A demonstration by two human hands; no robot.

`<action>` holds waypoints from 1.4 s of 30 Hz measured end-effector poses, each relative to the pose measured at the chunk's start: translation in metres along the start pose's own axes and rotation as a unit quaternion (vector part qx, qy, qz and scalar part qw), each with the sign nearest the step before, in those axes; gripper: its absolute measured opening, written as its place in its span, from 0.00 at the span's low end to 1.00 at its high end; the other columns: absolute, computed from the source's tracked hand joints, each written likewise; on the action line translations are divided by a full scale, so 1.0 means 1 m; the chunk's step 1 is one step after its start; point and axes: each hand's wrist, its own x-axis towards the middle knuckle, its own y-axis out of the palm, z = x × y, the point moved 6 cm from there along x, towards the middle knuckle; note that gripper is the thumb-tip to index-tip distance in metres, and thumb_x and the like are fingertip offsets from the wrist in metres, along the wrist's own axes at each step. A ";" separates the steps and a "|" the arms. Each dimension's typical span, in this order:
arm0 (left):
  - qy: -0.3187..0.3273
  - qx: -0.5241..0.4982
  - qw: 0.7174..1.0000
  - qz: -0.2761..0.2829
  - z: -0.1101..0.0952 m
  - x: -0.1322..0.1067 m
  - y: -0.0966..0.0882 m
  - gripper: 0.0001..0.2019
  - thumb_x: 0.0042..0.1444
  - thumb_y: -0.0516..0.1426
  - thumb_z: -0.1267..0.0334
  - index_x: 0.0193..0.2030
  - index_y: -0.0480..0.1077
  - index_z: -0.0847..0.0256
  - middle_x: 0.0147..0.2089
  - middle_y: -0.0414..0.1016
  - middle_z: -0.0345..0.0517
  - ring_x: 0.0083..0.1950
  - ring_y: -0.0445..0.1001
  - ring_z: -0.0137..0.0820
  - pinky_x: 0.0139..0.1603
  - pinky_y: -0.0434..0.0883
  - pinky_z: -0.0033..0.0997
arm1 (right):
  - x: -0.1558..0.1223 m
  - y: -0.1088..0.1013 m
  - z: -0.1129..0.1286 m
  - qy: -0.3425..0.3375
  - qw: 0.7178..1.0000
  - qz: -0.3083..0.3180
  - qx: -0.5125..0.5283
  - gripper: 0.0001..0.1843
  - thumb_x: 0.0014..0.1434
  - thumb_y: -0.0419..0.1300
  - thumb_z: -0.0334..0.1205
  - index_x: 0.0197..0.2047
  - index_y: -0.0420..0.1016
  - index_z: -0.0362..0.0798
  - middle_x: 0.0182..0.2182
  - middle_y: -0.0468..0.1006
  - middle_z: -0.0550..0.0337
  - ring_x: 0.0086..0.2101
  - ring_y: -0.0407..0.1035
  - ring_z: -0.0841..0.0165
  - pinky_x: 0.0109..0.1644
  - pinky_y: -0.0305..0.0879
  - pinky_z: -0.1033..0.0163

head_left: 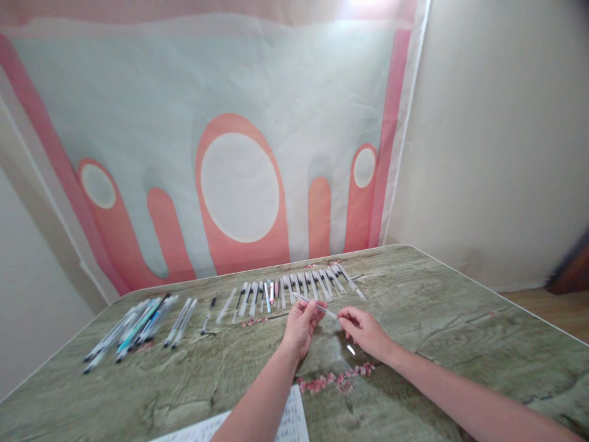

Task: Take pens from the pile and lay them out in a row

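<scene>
Both hands meet over the middle of the table on one slim, clear-barrelled pen (328, 312). My left hand (300, 328) is closed round its left part, with the thin tip end poking out up and to the left. At the pen's right end, my right hand (363, 332) pinches it between thumb and fingers. Just beyond the hands lies a row of clear pen parts (286, 292), several with black pieces beside them. A pink pen piece (277, 290) and a light-blue pen piece (267, 298) lie within that row.
Left on the wood-patterned table (414, 380) lie a bunch of pens (145, 322), two clear pens (180, 323) and a black-gripped pen (208, 313). A handwritten sheet (292, 423) is at the near edge, partly under my left forearm. A patterned backdrop (239, 80) hangs behind.
</scene>
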 end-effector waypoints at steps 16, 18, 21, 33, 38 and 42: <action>0.078 -0.051 0.987 -0.129 -0.014 0.006 -0.021 0.11 0.46 0.58 0.60 0.30 0.60 0.61 0.36 0.73 0.47 0.41 0.72 0.28 0.45 0.67 0.29 | -0.006 -0.074 -0.022 0.092 0.921 0.212 -0.314 0.07 0.42 0.54 0.34 0.17 0.70 0.44 0.12 0.70 0.63 0.15 0.62 0.74 0.20 0.52 0.71; 0.075 -0.036 0.989 -0.122 -0.014 0.006 -0.020 0.11 0.45 0.59 0.59 0.30 0.61 0.62 0.35 0.73 0.46 0.39 0.72 0.27 0.43 0.67 0.28 | -0.003 -0.077 -0.031 0.131 0.921 0.199 -0.309 0.10 0.44 0.53 0.35 0.16 0.69 0.43 0.12 0.70 0.61 0.14 0.62 0.74 0.20 0.53 0.71; 0.077 0.008 0.992 -0.099 -0.014 0.006 -0.016 0.12 0.44 0.59 0.58 0.30 0.62 0.63 0.32 0.72 0.43 0.33 0.71 0.24 0.38 0.67 0.24 | 0.003 -0.078 -0.037 0.149 0.925 0.166 -0.307 0.12 0.45 0.52 0.36 0.15 0.68 0.43 0.13 0.71 0.58 0.14 0.63 0.74 0.19 0.54 0.71; 0.072 0.140 0.986 -0.057 -0.016 0.003 -0.003 0.15 0.42 0.59 0.52 0.27 0.65 0.63 0.27 0.70 0.41 0.28 0.67 0.24 0.31 0.65 0.23 | 0.005 -0.075 -0.051 0.150 0.929 0.155 -0.301 0.17 0.47 0.53 0.40 0.11 0.65 0.43 0.12 0.71 0.55 0.13 0.63 0.73 0.17 0.55 0.71; 0.074 0.162 0.983 -0.046 -0.016 0.003 -0.002 0.13 0.45 0.57 0.54 0.28 0.65 0.63 0.26 0.70 0.42 0.28 0.67 0.23 0.31 0.65 0.23 | 0.003 -0.072 -0.054 0.152 0.927 0.168 -0.297 0.18 0.48 0.52 0.41 0.11 0.64 0.43 0.12 0.70 0.57 0.11 0.61 0.74 0.15 0.55 0.71; 0.070 0.163 0.983 -0.042 -0.015 0.003 -0.001 0.14 0.44 0.57 0.53 0.27 0.65 0.63 0.26 0.70 0.41 0.28 0.67 0.23 0.32 0.65 0.22 | 0.003 -0.075 -0.051 0.165 0.928 0.165 -0.291 0.18 0.47 0.53 0.43 0.13 0.64 0.43 0.11 0.68 0.59 0.11 0.60 0.75 0.14 0.53 0.71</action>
